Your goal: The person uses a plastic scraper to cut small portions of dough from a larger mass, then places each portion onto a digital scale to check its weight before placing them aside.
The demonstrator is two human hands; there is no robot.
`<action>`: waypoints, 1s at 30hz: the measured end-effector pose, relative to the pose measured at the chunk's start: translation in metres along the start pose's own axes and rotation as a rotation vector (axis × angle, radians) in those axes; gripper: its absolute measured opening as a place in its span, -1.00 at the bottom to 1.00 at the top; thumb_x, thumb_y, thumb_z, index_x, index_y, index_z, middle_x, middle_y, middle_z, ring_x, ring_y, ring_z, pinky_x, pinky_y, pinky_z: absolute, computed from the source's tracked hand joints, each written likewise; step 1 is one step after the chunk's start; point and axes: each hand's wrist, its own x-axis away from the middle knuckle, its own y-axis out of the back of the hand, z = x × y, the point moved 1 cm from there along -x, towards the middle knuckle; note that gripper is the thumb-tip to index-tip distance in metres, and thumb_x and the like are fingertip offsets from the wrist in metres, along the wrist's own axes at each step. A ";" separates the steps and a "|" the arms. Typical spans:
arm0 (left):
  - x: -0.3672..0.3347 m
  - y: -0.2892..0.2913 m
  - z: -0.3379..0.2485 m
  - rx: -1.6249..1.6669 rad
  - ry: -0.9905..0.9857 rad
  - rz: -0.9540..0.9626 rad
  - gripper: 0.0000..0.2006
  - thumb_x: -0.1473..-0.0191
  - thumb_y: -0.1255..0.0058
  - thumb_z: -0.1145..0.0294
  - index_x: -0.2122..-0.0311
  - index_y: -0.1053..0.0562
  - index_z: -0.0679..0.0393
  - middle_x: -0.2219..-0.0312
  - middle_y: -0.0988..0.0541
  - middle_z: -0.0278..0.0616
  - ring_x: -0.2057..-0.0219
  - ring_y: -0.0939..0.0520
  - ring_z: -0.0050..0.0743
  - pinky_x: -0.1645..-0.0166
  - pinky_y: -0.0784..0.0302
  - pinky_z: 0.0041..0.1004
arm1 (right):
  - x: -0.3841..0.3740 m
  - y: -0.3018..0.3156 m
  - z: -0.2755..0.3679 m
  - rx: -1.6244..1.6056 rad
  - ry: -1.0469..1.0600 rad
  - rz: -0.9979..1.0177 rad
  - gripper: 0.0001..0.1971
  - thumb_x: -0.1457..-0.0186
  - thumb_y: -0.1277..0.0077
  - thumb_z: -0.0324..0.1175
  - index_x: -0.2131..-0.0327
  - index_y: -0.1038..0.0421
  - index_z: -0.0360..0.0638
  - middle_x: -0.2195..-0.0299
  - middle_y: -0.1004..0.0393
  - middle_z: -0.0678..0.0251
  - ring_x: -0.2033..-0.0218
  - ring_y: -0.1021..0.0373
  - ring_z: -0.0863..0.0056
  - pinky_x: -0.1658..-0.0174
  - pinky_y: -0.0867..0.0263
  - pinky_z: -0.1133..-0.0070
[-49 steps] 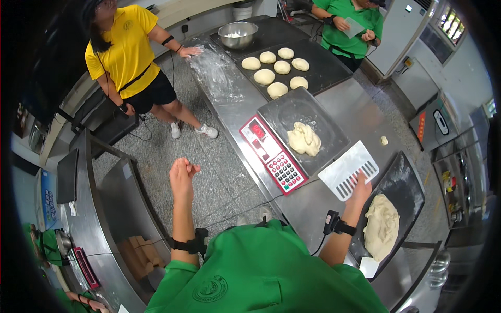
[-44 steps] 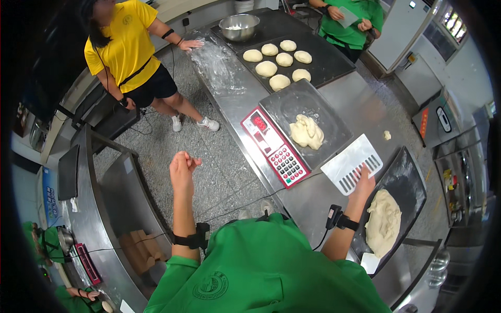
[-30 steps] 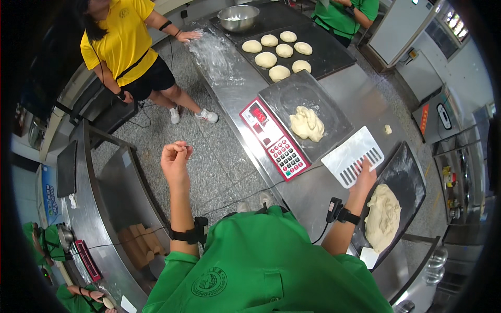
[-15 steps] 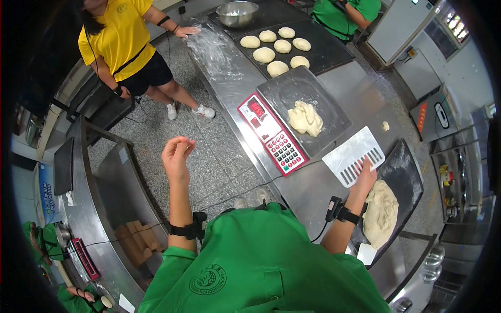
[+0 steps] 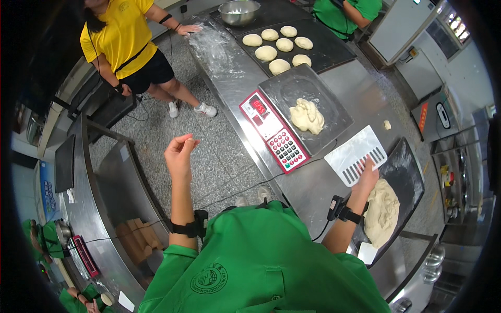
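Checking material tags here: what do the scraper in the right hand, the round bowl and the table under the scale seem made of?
Scraper: smooth, probably plastic given its pale whitish surface, though light metal is possible. Bowl: apparently polished metal, from its silvery highlights. Table: satin metal, likely stainless steel, from its grey, streaky reflections.

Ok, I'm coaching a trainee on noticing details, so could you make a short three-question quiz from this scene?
1. Which hand holds the scraper?
2. True or false: the scale has nothing on it.
3. How many dough rounds lie on the black tray just beyond the scale?

Key:
1. The right hand.
2. False; a dough lump lies on the scale.
3. Eight.
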 end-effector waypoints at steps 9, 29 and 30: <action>0.003 0.000 -0.007 0.000 0.000 -0.021 -0.92 0.08 0.14 0.52 0.46 -0.35 0.31 0.56 -0.41 -0.26 0.51 -0.49 -0.51 0.33 -0.40 -0.55 | 0.007 -0.004 0.008 0.044 0.014 -0.022 -0.74 0.05 0.17 -0.35 0.28 -0.30 -0.28 0.37 -0.36 0.30 0.38 -0.30 0.58 0.42 -0.22 0.70; -0.002 0.003 0.000 0.058 -0.051 0.080 -0.91 0.11 0.20 0.64 0.52 -0.28 0.17 0.46 -0.33 -0.30 0.47 -0.43 -0.55 0.26 -0.42 -0.49 | 0.041 -0.030 0.072 -0.097 0.307 -0.091 -0.74 0.01 0.20 -0.38 0.25 -0.25 -0.34 0.34 -0.35 0.27 0.40 -0.31 0.58 0.42 -0.23 0.71; -0.002 0.005 0.002 0.065 -0.066 0.076 -0.92 0.11 0.19 0.63 0.53 -0.29 0.18 0.48 -0.34 -0.30 0.47 -0.44 -0.54 0.28 -0.42 -0.50 | 0.039 -0.030 0.075 -0.128 0.355 -0.107 -0.74 0.02 0.19 -0.37 0.26 -0.27 -0.33 0.36 -0.36 0.29 0.41 -0.32 0.59 0.42 -0.24 0.73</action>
